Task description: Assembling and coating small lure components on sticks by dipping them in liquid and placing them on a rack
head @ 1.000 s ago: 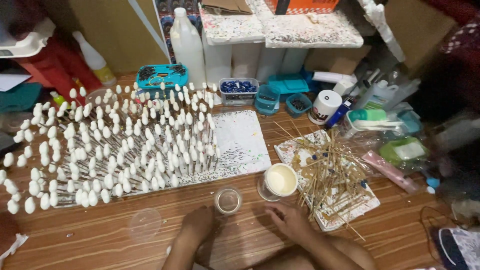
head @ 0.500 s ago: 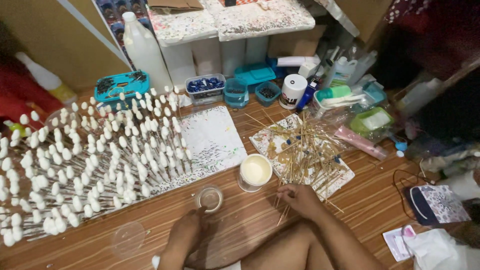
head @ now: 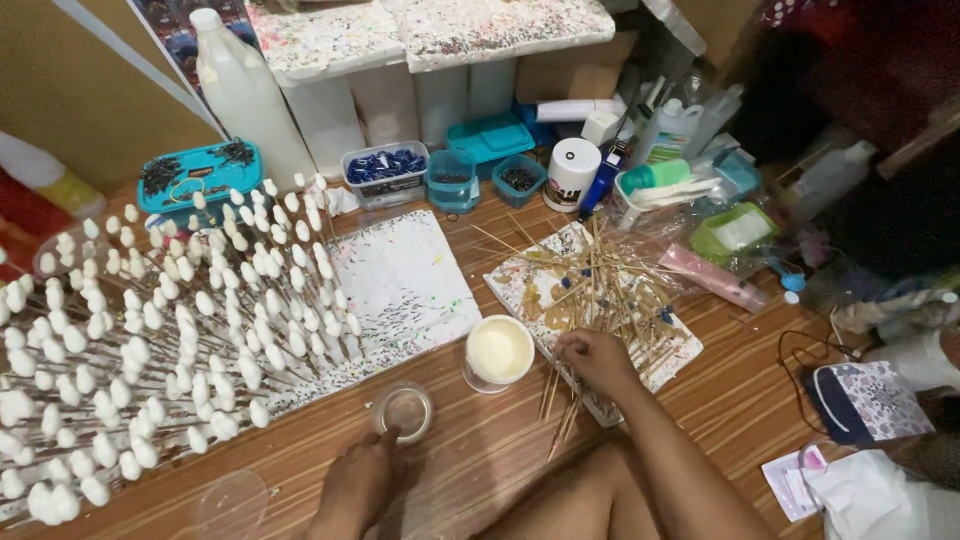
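My right hand (head: 597, 360) rests on a pile of thin wooden skewers (head: 590, 290) lying on a paint-spattered sheet (head: 668, 345), its fingers closed around a few sticks. My left hand (head: 357, 482) lies on the wooden floor, fingertips touching a small clear cup (head: 404, 412). A cup of cream-coloured paint (head: 498, 351) stands between the hands. To the left, several skewers with white blobs on their tips (head: 170, 330) stand upright in a board.
A spattered white mat (head: 400, 285) lies behind the cups. Small teal tubs (head: 455, 180), a box of blue beads (head: 383, 170), a white jug (head: 240, 90), bottles and tubes line the back. A clear lid (head: 232, 500) and a patterned pouch (head: 865, 400) lie near me.
The view has swung left and closer. My right hand has reached farther onto the skewer pile. My left hand stays by the small clear cup.
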